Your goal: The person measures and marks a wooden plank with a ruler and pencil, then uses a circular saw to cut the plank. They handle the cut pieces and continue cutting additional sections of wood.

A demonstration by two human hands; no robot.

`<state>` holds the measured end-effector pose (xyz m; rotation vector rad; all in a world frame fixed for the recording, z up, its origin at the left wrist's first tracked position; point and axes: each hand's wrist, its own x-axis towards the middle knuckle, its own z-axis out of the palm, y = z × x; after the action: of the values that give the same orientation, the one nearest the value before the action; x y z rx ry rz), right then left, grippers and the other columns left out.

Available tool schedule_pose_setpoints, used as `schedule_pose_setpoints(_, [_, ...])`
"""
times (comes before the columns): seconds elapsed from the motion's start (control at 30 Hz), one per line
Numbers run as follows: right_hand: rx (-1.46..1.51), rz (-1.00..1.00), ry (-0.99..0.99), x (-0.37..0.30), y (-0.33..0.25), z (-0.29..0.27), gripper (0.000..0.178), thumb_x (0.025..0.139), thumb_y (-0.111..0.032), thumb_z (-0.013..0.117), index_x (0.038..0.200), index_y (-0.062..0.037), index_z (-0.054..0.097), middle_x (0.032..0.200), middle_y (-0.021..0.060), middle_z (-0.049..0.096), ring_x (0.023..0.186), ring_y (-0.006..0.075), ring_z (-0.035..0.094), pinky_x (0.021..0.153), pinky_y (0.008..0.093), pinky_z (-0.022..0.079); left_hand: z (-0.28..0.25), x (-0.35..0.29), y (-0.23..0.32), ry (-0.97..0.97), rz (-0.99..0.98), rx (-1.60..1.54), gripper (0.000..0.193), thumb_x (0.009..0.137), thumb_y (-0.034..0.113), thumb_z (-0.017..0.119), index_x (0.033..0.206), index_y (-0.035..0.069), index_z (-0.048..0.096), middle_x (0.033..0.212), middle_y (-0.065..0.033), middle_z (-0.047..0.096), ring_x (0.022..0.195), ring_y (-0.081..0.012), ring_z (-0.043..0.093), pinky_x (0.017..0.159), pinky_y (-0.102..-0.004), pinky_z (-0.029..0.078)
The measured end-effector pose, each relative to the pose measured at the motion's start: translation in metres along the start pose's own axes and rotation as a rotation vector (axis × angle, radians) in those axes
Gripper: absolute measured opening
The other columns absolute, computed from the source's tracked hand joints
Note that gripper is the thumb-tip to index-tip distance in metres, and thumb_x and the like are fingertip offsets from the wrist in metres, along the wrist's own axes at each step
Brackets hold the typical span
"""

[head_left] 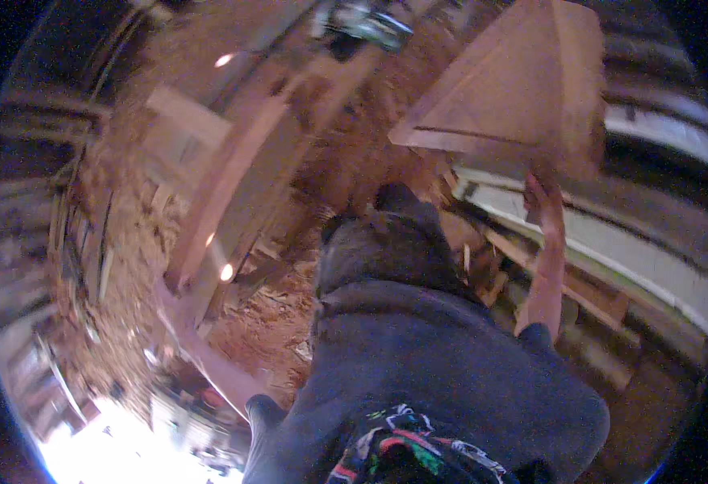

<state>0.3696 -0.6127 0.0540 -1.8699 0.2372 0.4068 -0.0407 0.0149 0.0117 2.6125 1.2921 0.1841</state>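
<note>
Slab point(507, 101) of brown wood, big & flat w/ a pointy corner, is at the far right. R hand point(543, 200) is at its near edge, fingers bent a bit. Pic is blurry there, so can't tell if they grip it or just touch. Long beam point(229, 189) of red-brown wood is on the left, running from near left up to the far mid. L hand point(175, 300) is at its near end, but too blurry, can't tell if the fingers are tight or loose. Pale block point(191, 118) is just left of the beam, toward its far part. Machine point(363, 28), gray & green, is past the beam's far end, v. fuzzy. Floor point(277, 315) btwn the beam & the person is red-brown w/ bits of wood on it. Long pale boards point(612, 246) are on the right, under & past the R arm. Person has a dark shirt point(442, 347), dark pants point(390, 254) & a bright-patterned cloth point(422, 452) nr the neck. Strong white light point(116, 444) is at the near left.
</note>
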Motion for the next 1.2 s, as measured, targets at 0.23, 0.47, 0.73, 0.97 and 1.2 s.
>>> schedule_pose_setpoints(0.23, [-0.156,0.233,0.126,0.048,0.19,-0.048,0.026,0.093,-0.03,0.068,0.1,-0.0058,0.062,0.075,0.0044,0.059,0.064,0.0154,0.056,0.051,0.0304,0.045,-0.001,0.032,0.101,-0.119,0.122,0.241,0.11,0.068,0.064,0.08,0.147,0.002,0.035,0.143,-0.0265,0.047,0.13,-0.0452,0.047,0.11,-0.0527,0.037])
schedule_pose_setpoints(0.47, [0.023,0.592,0.002,0.12,0.451,-0.047,0.016,0.093,-0.017,0.063,0.09,-0.0016,0.059,0.067,0.01,0.062,0.054,0.0221,0.06,0.045,0.0381,0.045,0.02,0.068,0.118,-0.318,0.002,0.478,0.107,0.07,0.044,0.081,0.15,-0.002,0.027,0.145,-0.0317,0.041,0.134,-0.047,0.043,0.112,-0.0532,0.036])
schedule_pose_setpoints(0.73, [-0.139,0.714,0.004,0.164,0.498,-0.009,0.018,0.093,-0.018,0.062,0.095,-0.0006,0.061,0.07,0.0119,0.064,0.056,0.0237,0.061,0.047,0.0396,0.047,0.007,0.106,0.035,-0.414,0.181,0.616,0.105,0.073,0.047,0.078,0.149,-0.006,0.029,0.148,-0.0349,0.035,0.137,-0.0454,0.039,0.113,-0.0484,0.036])
schedule_pose_setpoints(0.97, [-0.15,0.73,0.058,0.229,0.543,-0.012,0.02,0.093,-0.021,0.061,0.098,-0.001,0.061,0.071,0.0111,0.064,0.056,0.0224,0.061,0.047,0.0386,0.047,-0.023,0.068,0.073,-0.478,-0.028,0.762,0.104,0.073,0.045,0.078,0.15,-0.004,0.028,0.149,-0.0328,0.035,0.138,-0.0445,0.039,0.113,-0.0495,0.036])
schedule_pose_setpoints(1.2, [-0.157,0.728,0.105,0.273,0.571,-0.021,0.023,0.094,-0.023,0.06,0.1,-0.0014,0.061,0.072,0.0103,0.064,0.057,0.021,0.061,0.048,0.0376,0.047,-0.072,0.016,0.083,-0.498,-0.2,0.853,0.103,0.074,0.043,0.078,0.151,-0.002,0.027,0.15,-0.0306,0.035,0.139,-0.0436,0.038,0.114,-0.0505,0.036])
